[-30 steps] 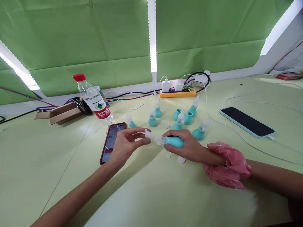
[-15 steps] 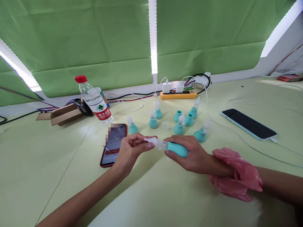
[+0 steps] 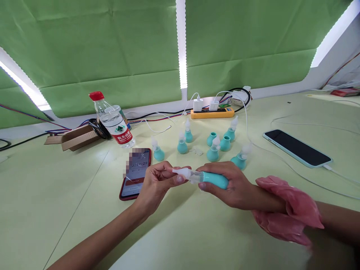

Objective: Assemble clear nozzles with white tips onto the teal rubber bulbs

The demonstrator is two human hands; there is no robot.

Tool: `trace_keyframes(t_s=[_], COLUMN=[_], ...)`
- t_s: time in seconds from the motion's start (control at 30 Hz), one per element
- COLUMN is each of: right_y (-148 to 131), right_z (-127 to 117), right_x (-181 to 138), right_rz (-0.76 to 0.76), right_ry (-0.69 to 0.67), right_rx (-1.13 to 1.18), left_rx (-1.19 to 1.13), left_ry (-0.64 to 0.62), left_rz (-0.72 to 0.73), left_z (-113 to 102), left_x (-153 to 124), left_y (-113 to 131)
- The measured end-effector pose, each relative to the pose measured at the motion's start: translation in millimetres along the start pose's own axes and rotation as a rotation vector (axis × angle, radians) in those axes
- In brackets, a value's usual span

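I see green blinds (image 3: pixel 112 45) across the back, with bright light in the gaps; below them, towards the left, I have an open cardboard box (image 3: pixel 81 139), a coil of black cable (image 3: pixel 99 128) touching it, and a clear water bottle (image 3: pixel 116 125) with a red cap (image 3: pixel 96 96). In front of the bottle lies a lit, red-cased phone (image 3: pixel 132 191); farther back, an orange power strip (image 3: pixel 212 114) carries two white chargers (image 3: pixel 198 105); off to my right rests a dark-screened phone (image 3: pixel 298 147), a white plug (image 3: pixel 327 166) at its near end.
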State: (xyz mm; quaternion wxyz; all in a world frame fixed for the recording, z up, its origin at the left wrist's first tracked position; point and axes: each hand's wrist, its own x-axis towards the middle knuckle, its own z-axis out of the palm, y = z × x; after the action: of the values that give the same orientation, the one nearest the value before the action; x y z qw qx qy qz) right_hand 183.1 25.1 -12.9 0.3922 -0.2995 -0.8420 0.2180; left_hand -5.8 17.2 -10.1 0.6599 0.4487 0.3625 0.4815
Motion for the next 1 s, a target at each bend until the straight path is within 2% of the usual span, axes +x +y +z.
trace_keyframes(t_s=[0.23, 0.33, 0.4, 0.53, 0.6, 0.67, 0.77, 0.87, 1.0], right_y=[3.5, 2.0, 0.0, -2.7, -2.3, -0.6, 4.2, 12.7, 27.4], right_z=[1.2, 1.4, -0.1, -11.4, -20.0, -28.4, -36.8, -36.9, -24.7], right_x=[1.8, 2.6, 4.4, 8.5, 7.7, 3.2, -11.2, -31.2, -52.5], right_rz=[0.205, 0.243, 0.217, 0.147, 0.139, 0.113, 0.054, 0.028, -0.015], right_ry=[-0.139, -0.183, -0.172, -0.041, 0.021, 0.035, -0.078, -0.237, -0.32], right_rx=[0.22, 0.294, 0.295, 0.153, 0.083, 0.019, -0.107, -0.264, -0.476], left_rx=[0.161, 0.292, 0.439, 0.893, 1.163, 1.432, 1.712, 1.805, 1.818], left_ry=[0.04, 0.043, 0.067, 0.257, 0.282, 0.258, 0.212, 0.197, 0.138], left_rz=[0.038, 0.075, 0.173, 0.591, 0.712, 0.743, 0.707, 0.695, 0.819], left_z=[-2.9, 2.4, 7.5, 10.5, 5.0, -4.3, -19.3, -28.5, -23.4], left_x=[-1.5, -4.9, -6.3, 3.8, 17.2, 32.9, 53.2, 63.6, 64.5], left_y=[-2.0, 10.7, 25.4, 49.0, 48.4, 39.8, 24.4, 20.4, 22.0])
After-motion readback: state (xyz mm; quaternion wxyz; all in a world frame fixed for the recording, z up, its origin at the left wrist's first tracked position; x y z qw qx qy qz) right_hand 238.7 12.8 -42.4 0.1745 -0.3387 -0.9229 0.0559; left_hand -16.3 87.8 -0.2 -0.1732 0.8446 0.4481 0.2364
